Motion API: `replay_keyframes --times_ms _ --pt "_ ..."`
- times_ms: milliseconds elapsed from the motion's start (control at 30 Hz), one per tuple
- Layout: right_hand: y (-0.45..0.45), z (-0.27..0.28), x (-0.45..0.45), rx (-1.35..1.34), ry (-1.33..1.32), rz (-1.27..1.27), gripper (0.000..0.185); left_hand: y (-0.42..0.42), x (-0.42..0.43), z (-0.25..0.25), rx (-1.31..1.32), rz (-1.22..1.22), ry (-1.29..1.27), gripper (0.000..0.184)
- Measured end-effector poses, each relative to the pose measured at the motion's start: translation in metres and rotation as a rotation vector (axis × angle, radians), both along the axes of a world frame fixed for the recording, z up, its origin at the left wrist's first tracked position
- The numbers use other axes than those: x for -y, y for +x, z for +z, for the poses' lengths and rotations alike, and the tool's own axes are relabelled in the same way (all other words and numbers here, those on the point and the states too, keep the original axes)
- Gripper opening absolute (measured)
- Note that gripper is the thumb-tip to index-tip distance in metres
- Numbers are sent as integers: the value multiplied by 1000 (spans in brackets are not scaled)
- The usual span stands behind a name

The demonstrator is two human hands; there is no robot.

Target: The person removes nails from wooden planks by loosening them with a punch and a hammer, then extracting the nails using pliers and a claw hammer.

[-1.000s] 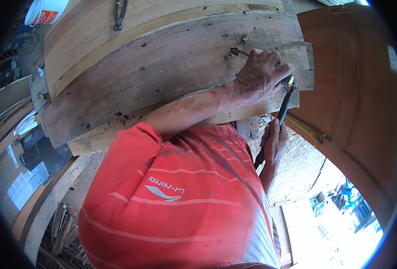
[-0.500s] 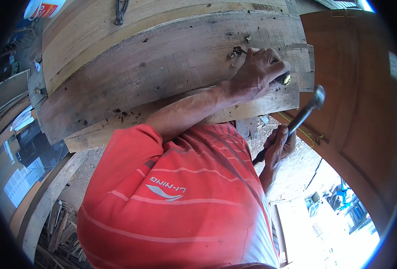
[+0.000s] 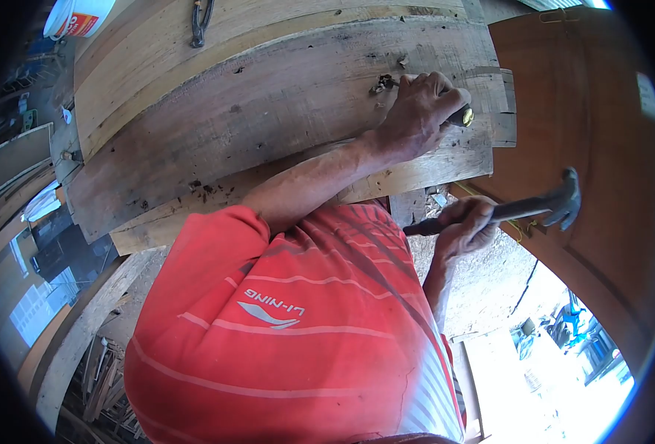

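My left hand [image 3: 420,118] is closed around a chisel [image 3: 463,116] with a dark handle and a yellow end. Its fist rests low over a wide, weathered board, and most of the tool is hidden by the fingers. Wood chips [image 3: 383,83] lie by a rough dark spot just beyond the fist. Off the board's near edge, my right hand [image 3: 466,228] grips a claw hammer [image 3: 560,201] by its dark handle. The hammer lies nearly level, its head out to the right, apart from the chisel.
Pincers [image 3: 199,26] lie on the far planks of the wooden bench [image 3: 283,107]. At the far left corner stands a white bucket [image 3: 79,16]. A large brown wooden panel [image 3: 549,96] rises close on the right. Scrap sticks [image 3: 105,377] are piled at lower left.
The hammer has swung from pointing up near the chisel's end to pointing right and lower. My right hand has turned with it, while my left hand keeps its place on the board.
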State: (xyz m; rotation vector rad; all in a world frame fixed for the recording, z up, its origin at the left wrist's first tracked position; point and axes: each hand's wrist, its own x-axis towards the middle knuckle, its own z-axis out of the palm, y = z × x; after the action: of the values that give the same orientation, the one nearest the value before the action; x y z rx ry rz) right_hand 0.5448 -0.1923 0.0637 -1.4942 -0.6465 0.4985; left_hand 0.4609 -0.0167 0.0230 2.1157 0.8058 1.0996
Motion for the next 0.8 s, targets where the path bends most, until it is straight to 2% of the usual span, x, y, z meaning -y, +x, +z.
replay_keyframes --times_ms 33,67,100,167,233,300,367,467,567,600,667,767,800 --pt "-3 -7 0 17 -24 33 33 0 -2 0 -13 -3 16 47" --pt "3 -7 3 191 -445 118 38 -1 -2 0 -26 -3 30 47" --pt "10 -7 5 333 -673 250 40 0 0 -1 -41 -4 40 46" --pt "30 -27 21 227 -650 254 41 4 3 -8 -91 -26 55 45" --pt "15 -10 16 59 -397 154 38 -1 1 -6 -119 -19 59 45" --pt "16 -17 18 -20 -136 63 36 -1 0 -2 -110 -8 57 45" --pt "16 -26 19 -87 -102 26 37 -2 1 -5 -169 -6 25 46" --pt "20 -28 17 89 -660 274 46 3 0 -7 -213 -18 38 47" --pt "36 -49 27 129 -525 252 47 1 -3 -8 -275 -19 82 43" --pt "28 -45 22 -1 -412 222 41 0 -1 -6 -313 -28 67 42" --pt "21 -35 17 -77 -429 163 41 6 -4 -4 -444 -61 86 41" --pt "25 -36 17 -132 -435 105 42 15 -6 -4 -497 -55 96 42" --pt "26 -38 18 -142 -436 91 42 14 -9 -5 -497 -60 116 37"
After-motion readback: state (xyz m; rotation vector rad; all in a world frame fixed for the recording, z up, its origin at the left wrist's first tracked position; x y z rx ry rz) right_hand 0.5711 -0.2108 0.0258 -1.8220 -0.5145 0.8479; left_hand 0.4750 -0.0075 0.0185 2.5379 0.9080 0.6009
